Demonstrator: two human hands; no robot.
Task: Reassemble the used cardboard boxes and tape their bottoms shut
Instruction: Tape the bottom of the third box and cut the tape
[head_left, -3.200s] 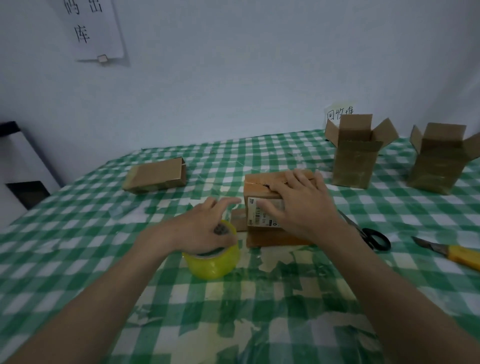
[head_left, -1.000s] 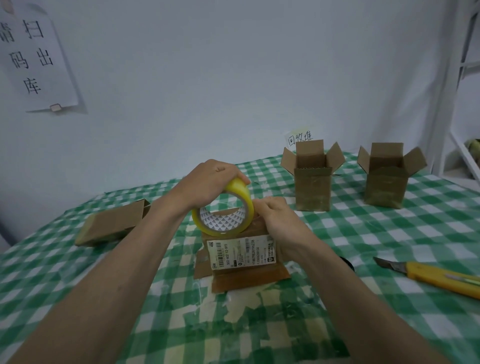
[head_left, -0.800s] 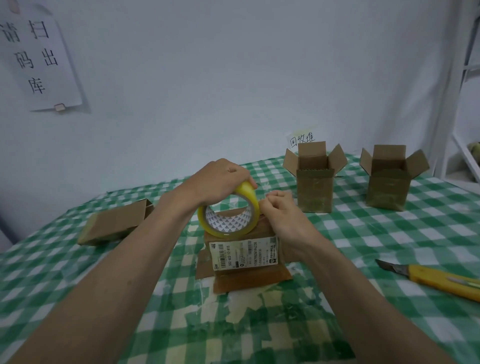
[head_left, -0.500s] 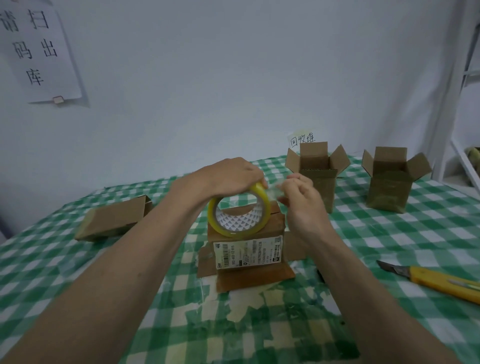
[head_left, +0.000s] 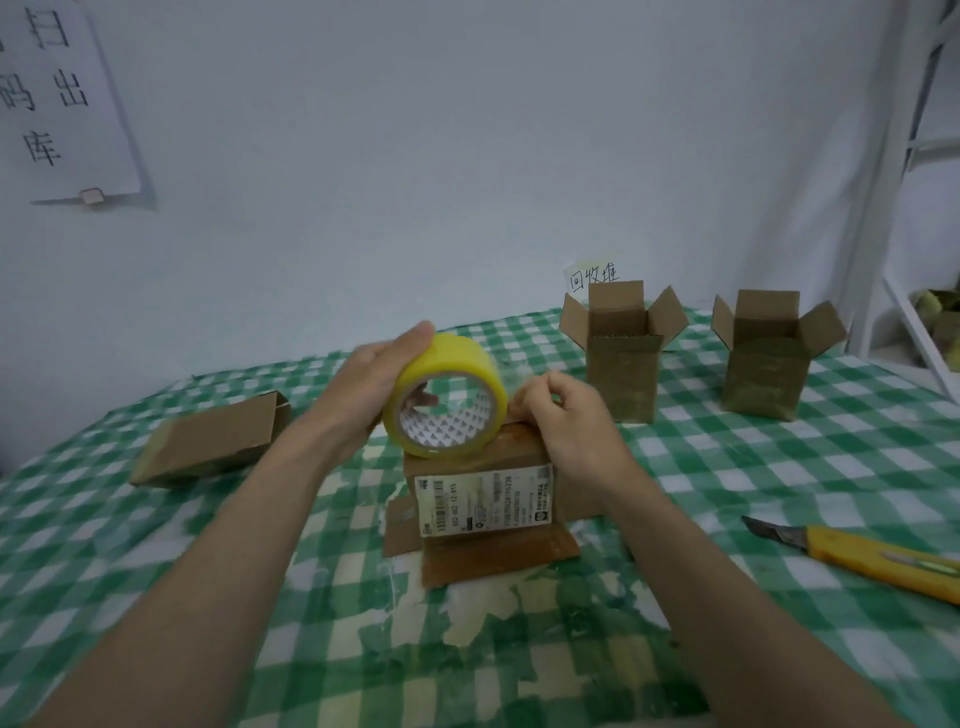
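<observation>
A small cardboard box (head_left: 483, 499) with a white shipping label stands upside down on the checked table, its lower flaps spread on the cloth. My left hand (head_left: 374, 384) grips a yellow roll of tape (head_left: 447, 397) just above the box's top. My right hand (head_left: 563, 421) pinches the clear free end of the tape right of the roll, over the box's top right edge.
Two upright open boxes (head_left: 623, 358) (head_left: 769, 358) stand at the back right. A flattened box (head_left: 213, 441) lies at the left. A yellow utility knife (head_left: 878, 558) lies at the right, blade out. A white shelf frame (head_left: 904, 208) stands at the far right.
My left hand lifted the roll from the table and brought it over the box. My right hand left the box's top and drew the tape's free end out to the right.
</observation>
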